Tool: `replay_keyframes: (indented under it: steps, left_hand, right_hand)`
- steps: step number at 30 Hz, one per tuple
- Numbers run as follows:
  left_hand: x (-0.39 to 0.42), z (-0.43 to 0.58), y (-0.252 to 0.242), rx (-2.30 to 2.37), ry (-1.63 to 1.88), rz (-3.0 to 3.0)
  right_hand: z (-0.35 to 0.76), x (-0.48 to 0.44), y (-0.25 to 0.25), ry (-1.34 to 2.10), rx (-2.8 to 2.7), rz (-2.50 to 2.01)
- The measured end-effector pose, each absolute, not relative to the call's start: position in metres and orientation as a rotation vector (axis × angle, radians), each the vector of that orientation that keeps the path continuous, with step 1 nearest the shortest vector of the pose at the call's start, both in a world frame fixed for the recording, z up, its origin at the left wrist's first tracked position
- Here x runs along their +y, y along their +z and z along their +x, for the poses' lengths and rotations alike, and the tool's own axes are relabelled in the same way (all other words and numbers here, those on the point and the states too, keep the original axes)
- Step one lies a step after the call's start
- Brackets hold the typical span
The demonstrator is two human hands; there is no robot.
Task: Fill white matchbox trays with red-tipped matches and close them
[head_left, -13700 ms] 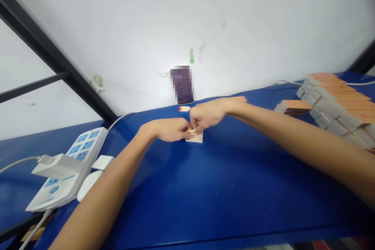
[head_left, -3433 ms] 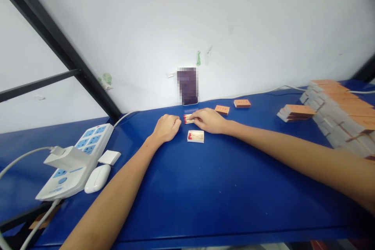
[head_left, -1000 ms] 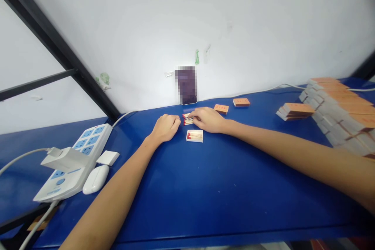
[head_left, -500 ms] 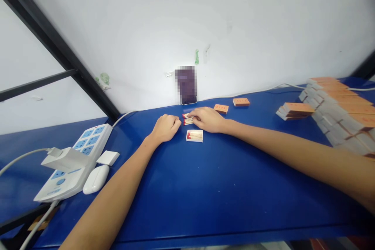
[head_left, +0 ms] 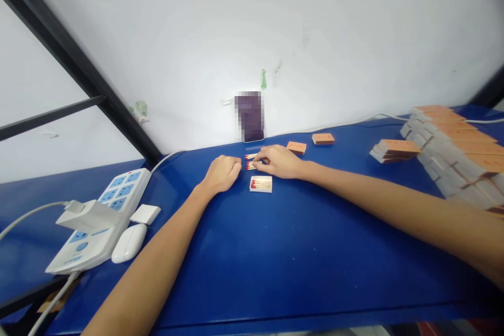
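My right hand (head_left: 280,161) reaches in from the right, palm down, its bent thumb and fingertips pressed to loose red-tipped matches (head_left: 251,166) on the blue table. A few more matches (head_left: 250,157) lie just behind, apart from that group; the hand hides their right ends. To the left of the matches my left hand (head_left: 223,174) rests on the table with fingers curled in, and nothing shows in it. In front of the matches sits an open white matchbox tray (head_left: 261,190) with red-headed matches inside, heads to the left.
Two orange matchboxes (head_left: 296,147) (head_left: 323,139) lie behind my right hand. A short stack of matchboxes (head_left: 396,150) and a large pile (head_left: 452,147) stand at right. At left are a power strip (head_left: 129,181), a white earbud case (head_left: 129,243) and a blurred phone-like object (head_left: 251,118) leans against the wall.
The loose matches have parted into two groups, with a gap between them. My right fingertips have shifted slightly toward me over the nearer group. My left hand stays in place.
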State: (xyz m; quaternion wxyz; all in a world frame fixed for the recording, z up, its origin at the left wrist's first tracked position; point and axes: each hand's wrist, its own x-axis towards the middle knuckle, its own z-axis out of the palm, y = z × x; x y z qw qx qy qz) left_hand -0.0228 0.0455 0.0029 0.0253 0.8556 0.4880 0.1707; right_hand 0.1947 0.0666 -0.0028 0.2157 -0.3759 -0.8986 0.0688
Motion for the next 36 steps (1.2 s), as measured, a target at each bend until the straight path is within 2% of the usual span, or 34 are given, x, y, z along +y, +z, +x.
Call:
replay_keyframes:
  steps: [4, 17, 28, 36]
  left_hand:
    - [0.043, -0.021, 0.004, 1.46, 0.625, 2.595]
    - [0.042, -0.019, 0.006, 1.412, 0.543, 2.569]
    - [0.049, -0.016, 0.006, 1.341, 0.6, 2.629]
    - [0.044, -0.012, 0.007, 1.426, 0.577, 2.602]
  right_hand:
    - [0.197, 0.067, 0.002, 0.199, -2.556, -1.003]
    - [0.198, 0.066, 0.004, 0.239, -2.6, -0.92]
    - [0.193, 0.067, 0.006, -0.01, -2.698, -0.953]
    - [0.193, 0.065, 0.009, -0.064, -2.745, -0.996]
